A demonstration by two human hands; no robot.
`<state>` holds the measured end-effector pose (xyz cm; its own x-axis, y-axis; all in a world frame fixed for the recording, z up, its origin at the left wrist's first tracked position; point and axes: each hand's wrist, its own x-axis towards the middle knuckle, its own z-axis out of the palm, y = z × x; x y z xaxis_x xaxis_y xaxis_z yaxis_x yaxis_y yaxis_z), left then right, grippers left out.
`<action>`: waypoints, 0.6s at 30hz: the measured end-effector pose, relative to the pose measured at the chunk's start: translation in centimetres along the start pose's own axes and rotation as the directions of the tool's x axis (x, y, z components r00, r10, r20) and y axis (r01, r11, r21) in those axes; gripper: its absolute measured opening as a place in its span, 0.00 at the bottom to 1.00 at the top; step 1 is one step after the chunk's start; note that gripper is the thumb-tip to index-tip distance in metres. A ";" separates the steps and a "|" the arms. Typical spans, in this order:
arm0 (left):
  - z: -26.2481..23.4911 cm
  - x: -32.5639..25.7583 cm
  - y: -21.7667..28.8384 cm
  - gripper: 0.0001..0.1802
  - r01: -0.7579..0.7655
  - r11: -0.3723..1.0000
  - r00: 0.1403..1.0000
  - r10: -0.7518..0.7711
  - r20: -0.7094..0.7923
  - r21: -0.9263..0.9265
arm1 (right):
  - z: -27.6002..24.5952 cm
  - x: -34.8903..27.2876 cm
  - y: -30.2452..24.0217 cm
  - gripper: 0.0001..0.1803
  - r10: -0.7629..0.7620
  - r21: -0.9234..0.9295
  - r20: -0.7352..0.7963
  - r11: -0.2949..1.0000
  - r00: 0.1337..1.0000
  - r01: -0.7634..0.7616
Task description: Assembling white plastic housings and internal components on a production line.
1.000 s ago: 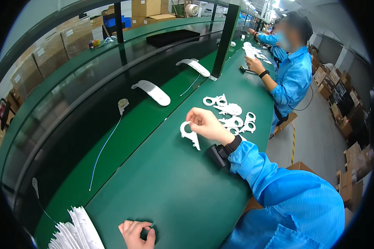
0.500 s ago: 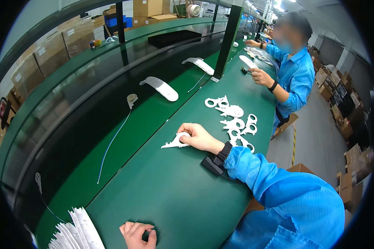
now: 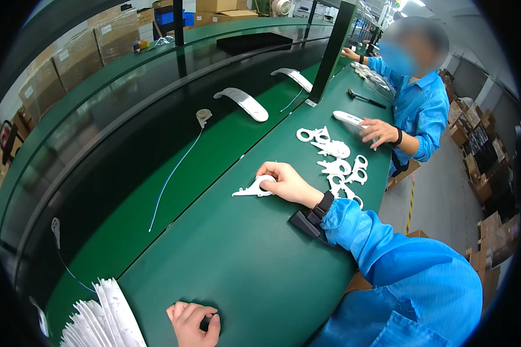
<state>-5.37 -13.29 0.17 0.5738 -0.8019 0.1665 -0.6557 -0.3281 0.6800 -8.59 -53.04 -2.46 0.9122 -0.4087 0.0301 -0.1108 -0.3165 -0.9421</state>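
My right hand (image 3: 290,185) pinches a flat white plastic ring part with a pointed arm (image 3: 253,188), held low over the green tabletop. Its thumb and index finger close at the ring end, and the arm points left. Beyond that hand lies a loose group of similar white ring parts (image 3: 337,150). At the near edge my left hand (image 3: 195,325) rests loosely curled with its thumb apart from the fingers; nothing shows in it. To its left stands a fanned stack of long white plastic shells (image 3: 113,309).
On the green belt (image 3: 133,246) beyond the table lie curved white shells (image 3: 246,104) and a small round part with a blue cord (image 3: 202,115). A dark post (image 3: 333,55) rises at the table's far edge. Opposite right, a co-worker's hand (image 3: 380,133) reaches over a white shell (image 3: 348,118), near a black-handled tool (image 3: 367,99).
My view has shifted slightly. Belt items have travelled away from me along the belt. The co-worker has put down the black-handled tool. My right hand keeps the ring part; my left stays put.
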 end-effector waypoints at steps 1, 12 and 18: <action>0.0 0.1 0.0 0.05 0.000 1.000 1.000 0.000 0.001 0.000 | 0.0 0.0 0.0 0.09 0.001 0.001 0.000 1.000 1.000 -0.001; 0.3 0.0 0.2 0.05 -0.004 1.000 1.000 0.004 -0.012 -0.003 | -0.4 -0.3 -0.5 0.09 -0.015 -0.076 -0.006 0.997 1.000 0.015; -0.3 -0.4 0.2 0.06 0.044 0.999 0.999 -0.044 0.009 0.031 | 0.5 0.6 0.5 0.07 -0.041 -0.032 0.047 0.999 0.998 0.042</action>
<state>-5.60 -12.84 0.46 0.5980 -0.7909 0.1302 -0.6450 -0.3784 0.6639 -7.94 -52.99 -3.10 0.9333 -0.3551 0.0528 -0.0848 -0.3610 -0.9287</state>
